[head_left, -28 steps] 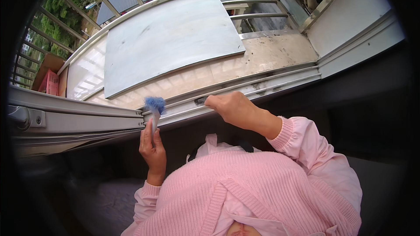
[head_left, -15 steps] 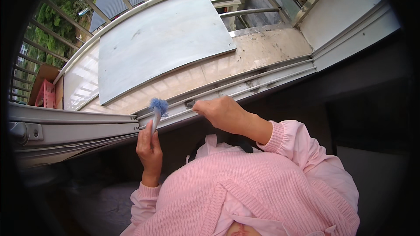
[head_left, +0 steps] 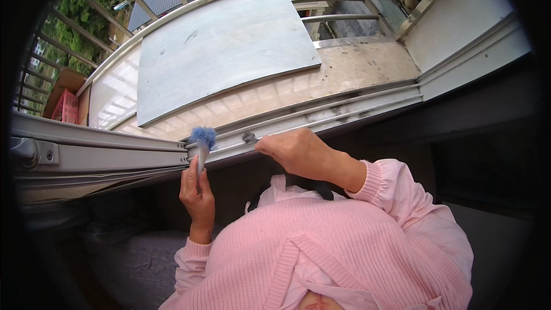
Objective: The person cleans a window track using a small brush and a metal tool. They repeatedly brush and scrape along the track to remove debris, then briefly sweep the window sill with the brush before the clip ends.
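Observation:
My left hand is closed around the pale handle of a brush, held upright with its fluffy blue bristles at the top. The bristles are beside the left end of the white sliding-window track. Over the track to the right, my right hand is bent with its fingers pinched together. A small dark grey tuft shows at those fingertips, against the track. Whether it is held or lies on the track, and what it is, I cannot make out.
Dark dirt marks spot the track's right part. Beyond it, a pale flat board lies on the tiled ledge, with metal railings behind. A window sash with a handle stands at left, near a pink basket.
The view has shifted slightly. The brush has moved a little left along the track. My right hand has edged left and nearer me, and more of the grey tuft shows.

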`<state>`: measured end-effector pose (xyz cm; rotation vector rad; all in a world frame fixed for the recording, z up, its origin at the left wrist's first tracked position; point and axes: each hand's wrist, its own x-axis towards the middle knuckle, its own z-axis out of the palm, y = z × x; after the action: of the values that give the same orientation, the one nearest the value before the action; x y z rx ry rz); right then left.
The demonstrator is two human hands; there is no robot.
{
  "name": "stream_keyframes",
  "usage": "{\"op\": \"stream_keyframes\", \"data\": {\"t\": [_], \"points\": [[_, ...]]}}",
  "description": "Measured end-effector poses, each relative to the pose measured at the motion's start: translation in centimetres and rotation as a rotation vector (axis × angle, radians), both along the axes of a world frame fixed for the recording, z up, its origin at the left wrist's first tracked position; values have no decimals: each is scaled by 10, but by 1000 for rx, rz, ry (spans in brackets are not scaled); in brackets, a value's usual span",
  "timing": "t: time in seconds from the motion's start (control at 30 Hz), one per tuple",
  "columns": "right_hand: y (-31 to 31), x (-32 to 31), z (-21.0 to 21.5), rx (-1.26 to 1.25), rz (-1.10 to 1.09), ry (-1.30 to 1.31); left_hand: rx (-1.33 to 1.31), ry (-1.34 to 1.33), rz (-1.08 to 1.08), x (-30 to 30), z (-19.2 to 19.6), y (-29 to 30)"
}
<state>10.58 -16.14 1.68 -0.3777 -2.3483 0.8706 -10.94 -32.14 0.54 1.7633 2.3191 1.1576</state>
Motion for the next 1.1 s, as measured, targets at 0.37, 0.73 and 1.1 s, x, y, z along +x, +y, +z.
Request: {"op": "stream_keyframes", "data": {"t": [0.37, 0.73, 1.1], "points": [[21, 89, -10, -71, -356, -257, -97, -48, -118, 10, -1, 6], [11, 62, 3, -95, -307, -63, -25, -23, -150, 19, 0, 23], [47, 35, -3, -212, -287, -315, -69, -56, -176, 14, -4, 28]]}}
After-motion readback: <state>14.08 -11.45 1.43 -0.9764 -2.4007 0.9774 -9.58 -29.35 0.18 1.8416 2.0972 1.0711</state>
